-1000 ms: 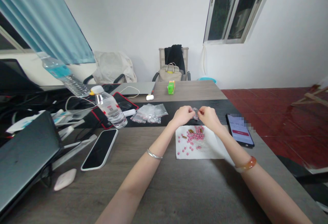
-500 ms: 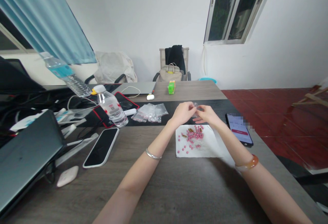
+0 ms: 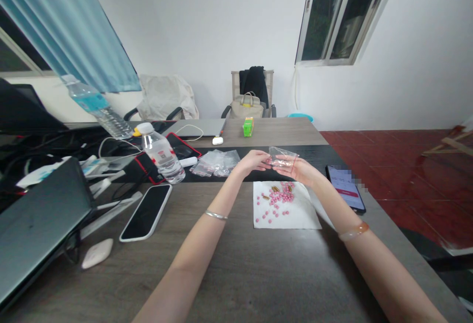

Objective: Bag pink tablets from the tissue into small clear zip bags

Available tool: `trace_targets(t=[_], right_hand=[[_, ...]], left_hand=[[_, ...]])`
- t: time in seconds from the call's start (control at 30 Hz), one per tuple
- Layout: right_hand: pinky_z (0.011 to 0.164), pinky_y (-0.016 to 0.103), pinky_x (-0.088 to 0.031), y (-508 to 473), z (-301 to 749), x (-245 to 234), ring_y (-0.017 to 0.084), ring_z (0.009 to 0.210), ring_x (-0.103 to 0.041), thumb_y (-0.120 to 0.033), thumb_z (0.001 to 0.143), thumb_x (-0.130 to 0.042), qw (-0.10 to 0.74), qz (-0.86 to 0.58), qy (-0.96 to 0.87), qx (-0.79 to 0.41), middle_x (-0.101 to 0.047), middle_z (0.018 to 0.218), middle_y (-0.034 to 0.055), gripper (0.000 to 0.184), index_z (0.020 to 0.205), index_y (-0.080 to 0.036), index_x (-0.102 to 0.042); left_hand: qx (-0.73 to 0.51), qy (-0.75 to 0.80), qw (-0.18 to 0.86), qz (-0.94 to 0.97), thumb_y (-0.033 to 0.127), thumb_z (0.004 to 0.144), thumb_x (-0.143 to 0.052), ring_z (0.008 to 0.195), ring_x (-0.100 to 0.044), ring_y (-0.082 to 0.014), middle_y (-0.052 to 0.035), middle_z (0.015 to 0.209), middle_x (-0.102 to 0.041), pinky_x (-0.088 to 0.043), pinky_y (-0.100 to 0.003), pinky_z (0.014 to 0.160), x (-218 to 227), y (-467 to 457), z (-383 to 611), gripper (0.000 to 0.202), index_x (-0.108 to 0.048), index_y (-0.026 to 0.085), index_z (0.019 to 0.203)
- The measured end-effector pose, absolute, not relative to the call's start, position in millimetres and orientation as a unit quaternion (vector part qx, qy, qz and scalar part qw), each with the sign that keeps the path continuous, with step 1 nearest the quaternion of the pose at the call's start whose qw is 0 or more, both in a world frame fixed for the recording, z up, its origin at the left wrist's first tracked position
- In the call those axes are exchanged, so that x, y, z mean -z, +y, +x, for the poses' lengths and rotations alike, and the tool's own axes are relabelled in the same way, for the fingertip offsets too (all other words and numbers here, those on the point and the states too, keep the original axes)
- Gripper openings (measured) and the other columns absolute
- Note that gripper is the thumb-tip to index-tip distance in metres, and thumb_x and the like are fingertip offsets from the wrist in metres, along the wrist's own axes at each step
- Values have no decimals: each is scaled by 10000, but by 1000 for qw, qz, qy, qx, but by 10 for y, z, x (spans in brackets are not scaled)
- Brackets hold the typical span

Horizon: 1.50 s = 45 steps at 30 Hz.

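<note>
A small clear plastic bag is held up between my hands, above the far edge of a white paper sheet. My left hand grips the bag's left end with its fingertips. Under the bag lie the fingers of my right hand, which supports and holds it from the right. Whether anything is inside the bag I cannot make out. Many pink round pills are scattered on the paper, along with a few brown capsules.
More clear plastic bags are piled left of my hands. A lit phone lies at right, a dark-screened phone at left. Water bottles, a laptop, cables and a green box also occupy the table.
The bag has been turned so that it lies flatter and shows more fully. My left hand has shifted slightly left, and my right hand has rolled palm-up beneath the bag.
</note>
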State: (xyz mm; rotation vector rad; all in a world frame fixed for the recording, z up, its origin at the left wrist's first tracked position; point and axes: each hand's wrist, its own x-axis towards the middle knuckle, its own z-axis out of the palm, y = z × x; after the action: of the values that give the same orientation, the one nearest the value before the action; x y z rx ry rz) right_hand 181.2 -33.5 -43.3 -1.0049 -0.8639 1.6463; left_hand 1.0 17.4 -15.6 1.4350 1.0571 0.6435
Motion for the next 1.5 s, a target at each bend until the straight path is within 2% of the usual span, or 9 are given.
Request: trace_targets(t=[0.13, 0.27, 0.47, 0.67, 0.9, 1.13, 1.23, 1.5], right_hand=[[820, 250, -550, -314, 1824, 583, 118, 805, -700, -43, 839, -449, 495, -405, -307, -704, -733, 833, 47, 242, 972, -151, -621], [830, 212, -543, -301, 1838, 662, 121, 859, -691, 11, 801, -421, 511, -385, -270, -720, -725, 883, 82, 298, 990, -118, -612], [784, 220, -566, -279, 1858, 688, 159, 839, -692, -7, 769, -399, 551, -365, -195, -724, -701, 909, 148, 309, 997, -67, -598], [747, 243, -582, -229, 1879, 742, 151, 858, -681, -32, 747, -358, 557, -352, -174, -732, -692, 928, 111, 368, 1025, -111, -586], [641, 172, -572, -220, 1887, 768, 134, 766, -675, -51, 741, -388, 535, -342, -148, -759, -681, 851, 125, 338, 1024, -70, -572], [471, 134, -528, -224, 1886, 778, 116, 612, -635, -76, 772, -379, 516, -337, -135, -776, -668, 758, 92, 328, 1033, -78, -579], [452, 126, -517, -216, 1891, 774, 110, 576, -613, -72, 766, -398, 516, -333, -128, -779, -657, 730, 85, 331, 1048, -78, -572], [465, 116, -511, -221, 1879, 757, 86, 526, -575, -69, 783, -386, 525, -317, -125, -780, -623, 700, 57, 281, 994, -101, -569]], left_hand=[[-294, 438, 603, 598, 176, 723, -687, 627, -655, -120, -55, 685, -692, -484, -224, 615, 228, 191, 6, 114, -668, 116, 818], [-338, 426, 599, 587, 99, 677, -700, 608, -637, -102, -33, 631, -677, -492, -220, 629, 254, 209, 13, 121, -678, 103, 796], [-394, 399, 590, 580, 124, 628, -737, 625, -630, -97, -38, 653, -690, -494, -215, 644, 253, 206, 14, 145, -696, 98, 764], [-434, 371, 589, 572, 168, 554, -787, 568, -591, -83, -21, 610, -668, -495, -230, 630, 258, 192, 54, 189, -690, 90, 696], [-448, 365, 577, 578, 162, 595, -748, 573, -585, -79, -21, 628, -673, -485, -224, 624, 237, 173, 93, 162, -690, 90, 728], [-432, 372, 560, 601, 103, 634, -664, 694, -610, -94, -42, 819, -723, -450, -201, 644, 232, 193, 104, 226, -708, 124, 854], [-434, 383, 546, 606, 109, 639, -651, 729, -615, -105, -47, 870, -727, -427, -192, 619, 216, 188, 103, 242, -706, 132, 873], [-442, 389, 534, 607, 102, 639, -632, 691, -592, -96, -41, 852, -722, -373, -184, 559, 181, 185, 77, 222, -693, 129, 851]])
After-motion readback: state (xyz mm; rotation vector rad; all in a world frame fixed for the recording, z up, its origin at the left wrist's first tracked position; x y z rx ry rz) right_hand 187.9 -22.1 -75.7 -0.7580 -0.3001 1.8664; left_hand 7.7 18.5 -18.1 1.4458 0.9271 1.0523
